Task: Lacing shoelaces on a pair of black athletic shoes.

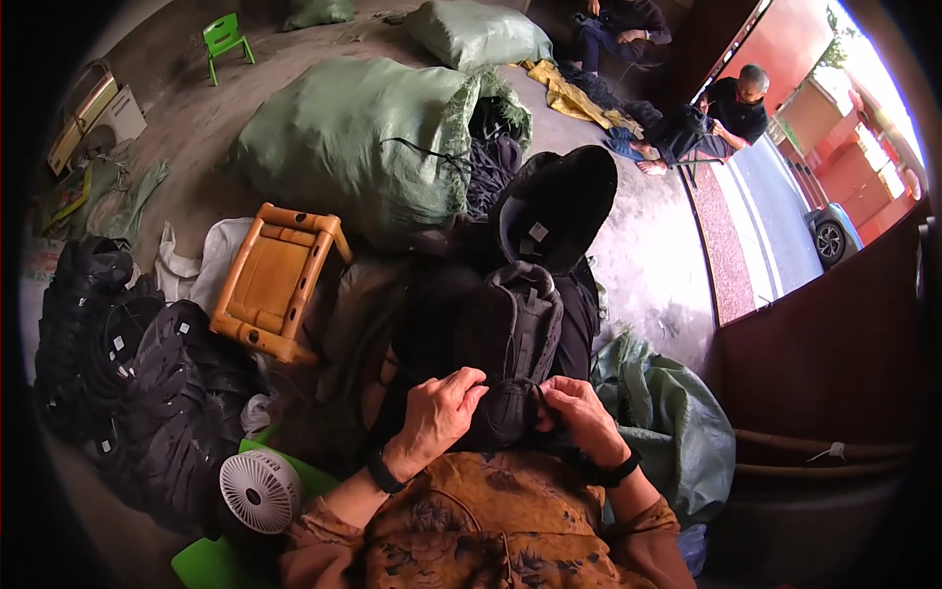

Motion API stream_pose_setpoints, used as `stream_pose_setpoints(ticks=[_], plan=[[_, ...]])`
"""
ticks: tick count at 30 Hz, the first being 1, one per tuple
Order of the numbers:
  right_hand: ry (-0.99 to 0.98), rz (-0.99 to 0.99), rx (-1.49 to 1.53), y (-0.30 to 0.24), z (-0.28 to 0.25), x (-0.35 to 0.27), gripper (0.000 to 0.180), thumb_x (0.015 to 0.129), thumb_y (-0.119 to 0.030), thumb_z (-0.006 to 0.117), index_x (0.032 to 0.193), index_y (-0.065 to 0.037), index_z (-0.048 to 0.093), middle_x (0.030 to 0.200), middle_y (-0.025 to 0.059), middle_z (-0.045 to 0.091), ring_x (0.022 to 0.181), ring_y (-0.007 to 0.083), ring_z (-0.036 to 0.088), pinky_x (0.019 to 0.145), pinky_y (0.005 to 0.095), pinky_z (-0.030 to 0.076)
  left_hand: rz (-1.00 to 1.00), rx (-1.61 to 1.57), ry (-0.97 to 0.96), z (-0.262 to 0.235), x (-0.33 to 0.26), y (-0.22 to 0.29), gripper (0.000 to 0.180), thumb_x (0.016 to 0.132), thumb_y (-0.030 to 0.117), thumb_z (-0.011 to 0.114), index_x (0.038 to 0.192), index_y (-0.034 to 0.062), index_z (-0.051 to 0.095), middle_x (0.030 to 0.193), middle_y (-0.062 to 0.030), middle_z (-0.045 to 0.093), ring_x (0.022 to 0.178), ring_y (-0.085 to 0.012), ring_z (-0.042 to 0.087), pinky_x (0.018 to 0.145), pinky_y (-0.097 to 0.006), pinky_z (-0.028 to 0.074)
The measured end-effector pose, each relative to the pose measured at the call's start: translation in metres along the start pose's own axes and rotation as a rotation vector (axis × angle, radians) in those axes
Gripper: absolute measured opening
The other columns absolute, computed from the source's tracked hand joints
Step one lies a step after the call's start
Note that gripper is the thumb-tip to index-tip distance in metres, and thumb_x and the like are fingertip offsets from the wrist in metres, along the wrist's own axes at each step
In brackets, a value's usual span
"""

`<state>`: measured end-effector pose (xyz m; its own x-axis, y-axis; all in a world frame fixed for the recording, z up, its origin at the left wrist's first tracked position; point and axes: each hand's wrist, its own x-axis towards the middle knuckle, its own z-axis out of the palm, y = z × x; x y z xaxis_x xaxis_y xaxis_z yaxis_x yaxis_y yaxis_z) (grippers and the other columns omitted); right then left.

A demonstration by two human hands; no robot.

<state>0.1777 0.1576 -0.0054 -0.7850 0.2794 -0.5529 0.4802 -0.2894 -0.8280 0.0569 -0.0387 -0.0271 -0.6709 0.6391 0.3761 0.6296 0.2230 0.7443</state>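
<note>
A black shoe upper [528,324] lies across my lap with its toe toward me and its padded collar pointing away. My left hand [439,412] is at the left of the toe end, thumb and forefinger pinched together; whatever they hold is too thin to make out. To the right of the toe, my right hand [581,412] pinches what looks like a dark shoelace running from the upper. Beyond it, over my knees, rests a second black piece [554,211], hollow side up, with a small white label inside.
Stacked black uppers [167,393] lie at the left, near a bamboo stool [275,280] and a small white fan [259,491]. A large green woven sack [343,147] of dark material stands ahead. Crumpled green sacking [677,422] lies right. Two people sit farther off, one near the doorway [726,123].
</note>
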Motion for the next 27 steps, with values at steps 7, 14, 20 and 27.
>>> stream_pose_setpoints(ticks=[7,14,20,27], plan=[[0.273,-0.382,-0.573,-0.002,0.016,-0.003,0.012,0.088,-0.01,0.066,0.085,0.001,0.06,0.067,0.0101,0.066,0.054,0.0164,0.064,0.049,0.0283,0.049,0.005,0.029,0.003,-0.004,0.0,0.002,0.014,0.085,0.012,0.067,0.097,0.0087,0.061,0.076,-0.01,0.068,0.069,-0.0318,0.067,0.059,-0.038,0.053],[0.352,-0.876,-1.108,0.01,0.022,0.018,0.01,0.085,-0.012,0.064,0.084,-0.005,0.057,0.073,0.0146,0.063,0.062,0.0347,0.064,0.052,0.0418,0.049,-0.082,0.016,-0.01,-0.002,0.0,-0.004,0.011,0.089,0.013,0.064,0.096,0.0086,0.058,0.069,-0.0082,0.065,0.065,-0.0294,0.067,0.057,-0.036,0.052],[0.178,-0.534,-0.538,0.013,0.013,0.007,0.006,0.089,-0.004,0.062,0.088,0.001,0.059,0.065,0.008,0.064,0.054,0.0133,0.064,0.051,0.026,0.049,-0.128,-0.159,0.017,-0.007,0.008,-0.001,0.007,0.088,0.011,0.064,0.09,0.0088,0.058,0.078,-0.0076,0.066,0.069,-0.029,0.066,0.059,-0.038,0.052],[0.225,-0.524,-0.513,0.015,0.017,0.007,0.004,0.089,-0.002,0.06,0.087,0.002,0.059,0.065,0.0059,0.063,0.055,0.0113,0.063,0.053,0.0246,0.048,-0.042,0.042,-0.119,-0.013,0.022,0.007,0.005,0.086,0.009,0.061,0.085,0.0092,0.056,0.083,-0.008,0.059,0.073,-0.0295,0.064,0.06,-0.039,0.051]])
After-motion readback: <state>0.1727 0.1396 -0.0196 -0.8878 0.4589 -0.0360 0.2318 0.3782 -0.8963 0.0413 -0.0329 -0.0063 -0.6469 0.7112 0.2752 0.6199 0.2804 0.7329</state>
